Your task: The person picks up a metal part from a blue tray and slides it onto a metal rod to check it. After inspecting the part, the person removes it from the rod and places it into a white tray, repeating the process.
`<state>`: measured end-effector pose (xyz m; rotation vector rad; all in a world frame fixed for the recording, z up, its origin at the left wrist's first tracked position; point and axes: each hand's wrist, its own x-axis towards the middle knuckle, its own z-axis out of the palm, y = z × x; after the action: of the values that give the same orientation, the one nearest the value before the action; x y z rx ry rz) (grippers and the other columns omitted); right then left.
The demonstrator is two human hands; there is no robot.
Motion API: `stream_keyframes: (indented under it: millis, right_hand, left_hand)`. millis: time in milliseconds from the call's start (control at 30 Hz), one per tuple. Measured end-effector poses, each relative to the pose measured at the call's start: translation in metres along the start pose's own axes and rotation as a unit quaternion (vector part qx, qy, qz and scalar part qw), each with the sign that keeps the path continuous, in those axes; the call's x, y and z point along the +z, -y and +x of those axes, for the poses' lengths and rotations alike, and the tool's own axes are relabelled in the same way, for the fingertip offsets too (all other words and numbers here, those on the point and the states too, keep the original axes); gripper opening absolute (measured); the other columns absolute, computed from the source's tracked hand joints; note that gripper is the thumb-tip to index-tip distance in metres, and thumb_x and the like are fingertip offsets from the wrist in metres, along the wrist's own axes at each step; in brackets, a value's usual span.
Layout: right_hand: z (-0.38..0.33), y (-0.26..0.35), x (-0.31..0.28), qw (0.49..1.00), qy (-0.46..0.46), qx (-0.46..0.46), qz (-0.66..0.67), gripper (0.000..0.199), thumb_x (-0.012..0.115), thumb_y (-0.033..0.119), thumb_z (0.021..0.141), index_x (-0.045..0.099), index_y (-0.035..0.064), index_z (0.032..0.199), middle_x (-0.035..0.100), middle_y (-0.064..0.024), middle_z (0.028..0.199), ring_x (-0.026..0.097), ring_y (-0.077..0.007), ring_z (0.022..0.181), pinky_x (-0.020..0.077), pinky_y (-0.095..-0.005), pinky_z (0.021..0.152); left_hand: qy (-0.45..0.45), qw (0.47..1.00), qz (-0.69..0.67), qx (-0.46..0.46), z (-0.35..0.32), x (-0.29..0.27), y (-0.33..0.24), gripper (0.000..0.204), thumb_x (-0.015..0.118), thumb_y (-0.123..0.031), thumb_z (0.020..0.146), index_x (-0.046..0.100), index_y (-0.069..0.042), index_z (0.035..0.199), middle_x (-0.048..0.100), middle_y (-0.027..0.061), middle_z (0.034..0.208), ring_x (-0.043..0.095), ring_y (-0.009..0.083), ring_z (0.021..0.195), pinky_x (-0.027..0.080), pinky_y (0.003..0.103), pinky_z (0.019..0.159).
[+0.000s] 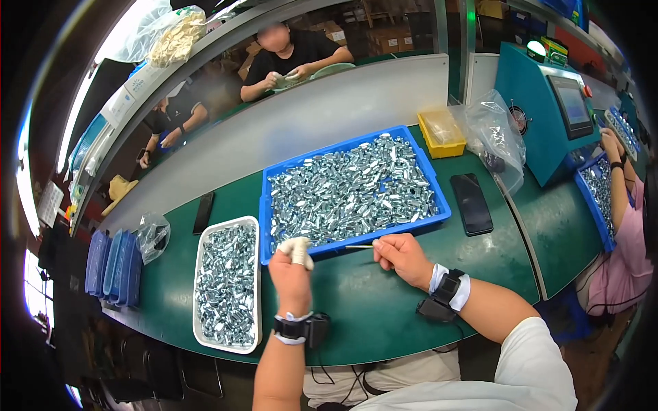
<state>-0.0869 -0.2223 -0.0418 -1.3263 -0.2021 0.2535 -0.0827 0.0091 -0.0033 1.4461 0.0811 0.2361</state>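
A wide blue tray (440, 195) full of small shiny metal pieces (349, 181) lies on the green table. At its front left corner is my left hand (291, 270), with white covers on some fingertips. Those fingers are closed together; what they pinch, if anything, is too small to make out. My right hand (404, 259), at the tray's front edge, pinches a thin rod (359, 246) between thumb and forefinger. The rod points left toward my left hand. Just left of that hand stands a white tray (258, 301), also heaped with metal pieces.
A black phone (471, 204) lies right of the blue tray, near a yellow bin (442, 134) and a clear plastic bag (497, 133). Another dark phone (203, 213) and blue bins (123, 267) are at left. A teal machine (548, 116) stands at right. Other people work nearby.
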Motion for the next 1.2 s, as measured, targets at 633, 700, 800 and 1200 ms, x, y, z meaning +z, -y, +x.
stream_keyframes:
  millis: [633, 700, 800, 1200]
  right_hand:
    - [0.007, 0.003, 0.001, 1.0, 0.012, -0.003, -0.012, 0.035, 0.052, 0.028, 0.098, 0.061, 0.0052, 0.073, 0.052, 0.0024, 0.058, 0.044, -0.0043, 0.054, 0.0339, -0.0207, 0.052]
    - [0.006, 0.004, 0.0, 1.0, 0.01, -0.014, -0.007, 0.034, 0.052, 0.027, 0.098, 0.061, 0.0051, 0.073, 0.052, 0.0022, 0.058, 0.044, -0.0044, 0.054, 0.034, -0.0207, 0.052]
    - [0.002, 0.006, 0.0, 1.0, 0.019, 0.004, -0.014, 0.034, 0.052, 0.026, 0.098, 0.061, 0.0041, 0.073, 0.052, 0.0017, 0.058, 0.045, -0.0048, 0.054, 0.0343, -0.0209, 0.052]
    - [0.0, 0.007, -0.001, 1.0, -0.017, -0.01, -0.008, 0.034, 0.052, 0.024, 0.098, 0.061, 0.0024, 0.073, 0.053, 0.0012, 0.058, 0.046, -0.0051, 0.054, 0.0354, -0.0219, 0.051]
  left_hand:
    - [0.091, 0.837, 0.487, 0.233, 0.048, -0.013, -0.012, 0.017, 0.062, -0.004, 0.088, 0.067, -0.002, 0.104, 0.066, 0.0076, 0.086, 0.059, 0.0155, 0.074, 0.048, 0.028, 0.066]
    - [0.118, 0.736, 0.589, 0.313, 0.062, -0.012, -0.006, 0.018, 0.063, -0.003, 0.086, 0.067, -0.002, 0.104, 0.066, 0.0082, 0.086, 0.059, 0.0158, 0.074, 0.048, 0.028, 0.066]
    - [0.125, 0.769, 0.576, 0.248, 0.064, -0.015, -0.004, 0.021, 0.066, -0.001, 0.083, 0.067, 0.0, 0.104, 0.064, 0.0101, 0.085, 0.061, 0.0181, 0.076, 0.049, 0.03, 0.068]
    - [0.251, 0.946, 0.177, 0.104, -0.003, 0.032, -0.013, 0.027, 0.052, 0.006, 0.089, 0.064, -0.004, 0.112, 0.056, 0.0047, 0.084, 0.055, 0.0161, 0.076, 0.045, 0.027, 0.07]
